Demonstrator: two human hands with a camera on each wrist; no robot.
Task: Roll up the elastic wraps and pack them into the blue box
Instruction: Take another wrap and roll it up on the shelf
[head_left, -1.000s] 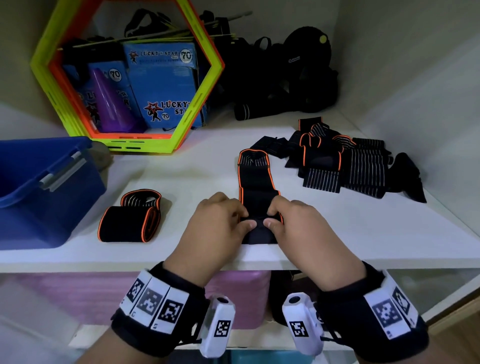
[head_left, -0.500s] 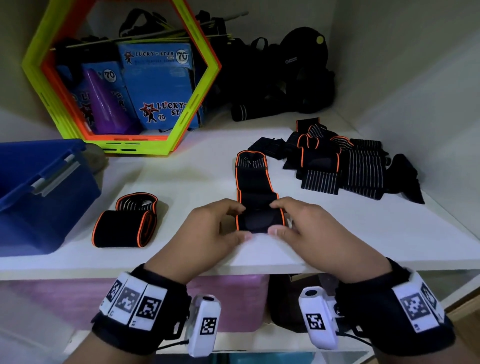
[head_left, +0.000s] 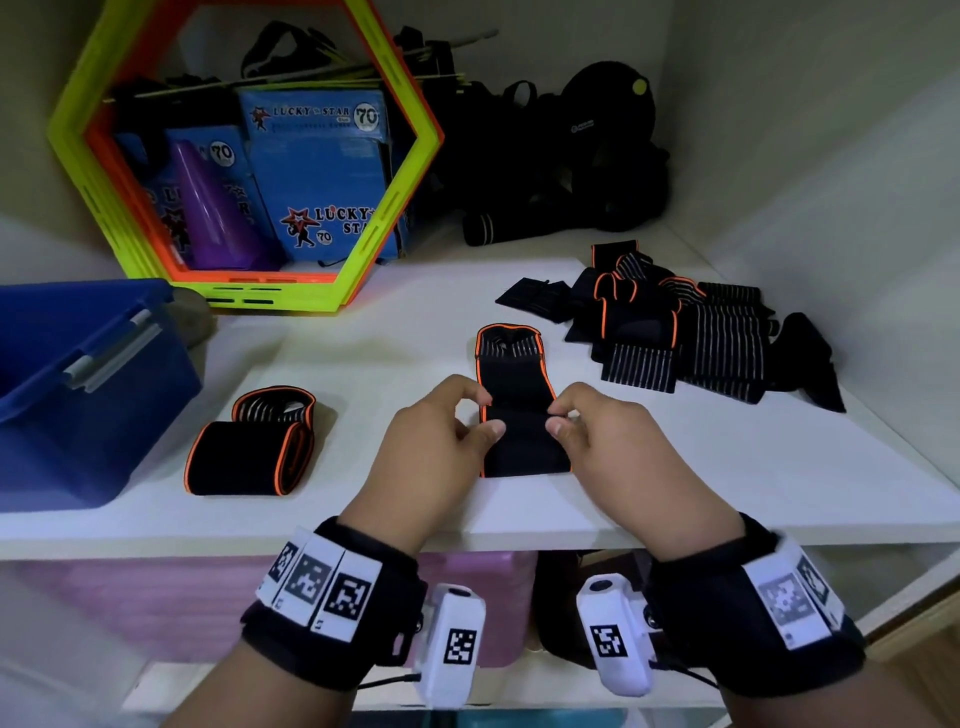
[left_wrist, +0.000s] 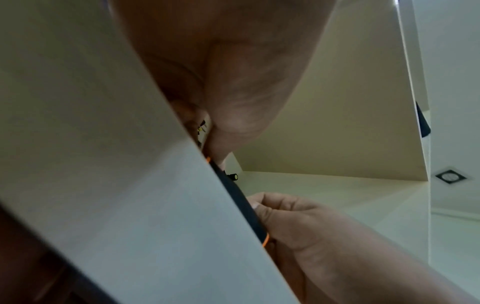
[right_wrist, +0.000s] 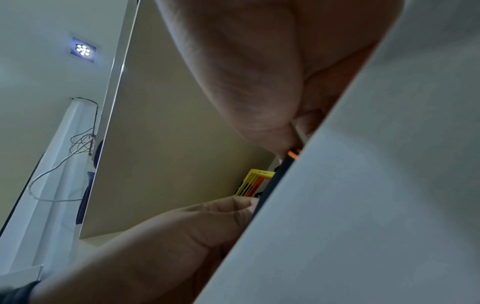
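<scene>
A black elastic wrap with orange edging (head_left: 517, 382) lies lengthwise on the white shelf (head_left: 675, 483), its near end folded over into a flat roll. My left hand (head_left: 441, 436) pinches the roll's left edge and my right hand (head_left: 597, 436) pinches its right edge. In the left wrist view the wrap (left_wrist: 241, 201) shows edge-on at the shelf's front, with my right hand (left_wrist: 298, 222) beside it. A finished rolled wrap (head_left: 249, 447) lies left of my hands. The blue box (head_left: 78, 384) stands at the far left. A pile of loose wraps (head_left: 691, 332) lies at the right.
A yellow-green and orange hexagon frame (head_left: 249, 156) leans at the back left, with blue cartons (head_left: 317, 171) and a purple cone (head_left: 208, 213) behind it. Black gear (head_left: 561, 156) fills the back middle. A pink bin (head_left: 467, 603) sits under the shelf.
Both hands have moved forward along the wrap, turning the near end over, so the roll is thicker and the flat length shorter. The view has shifted slightly.
</scene>
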